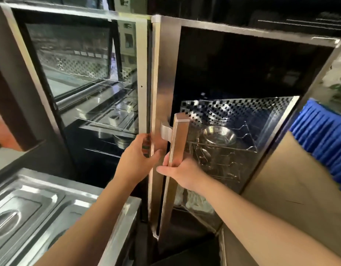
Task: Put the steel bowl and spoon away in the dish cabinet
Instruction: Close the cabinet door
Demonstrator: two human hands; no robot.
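While the right hand (182, 169) grips the door handle (178, 139), the left hand (142, 152) curls on the door's edge — arms outstretched.

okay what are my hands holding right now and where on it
The right hand grips the cabinet door's long handle near its middle. The left hand holds the door's free edge. Neither holds the bowl.

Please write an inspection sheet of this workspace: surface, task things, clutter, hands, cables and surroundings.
Surface: steel counter at lower left, with lidded steel pans set in it.
Job's things: steel bowl sits on the wire rack behind the glass door; utensils lie below it, spoon not clearly told apart.
Clutter: nothing seen.
Grippers: left hand on the door edge; right hand wrapped around the handle.
Cables: nothing seen.
Surroundings: left compartment with steel containers; cardboard and blue pleated material at right.
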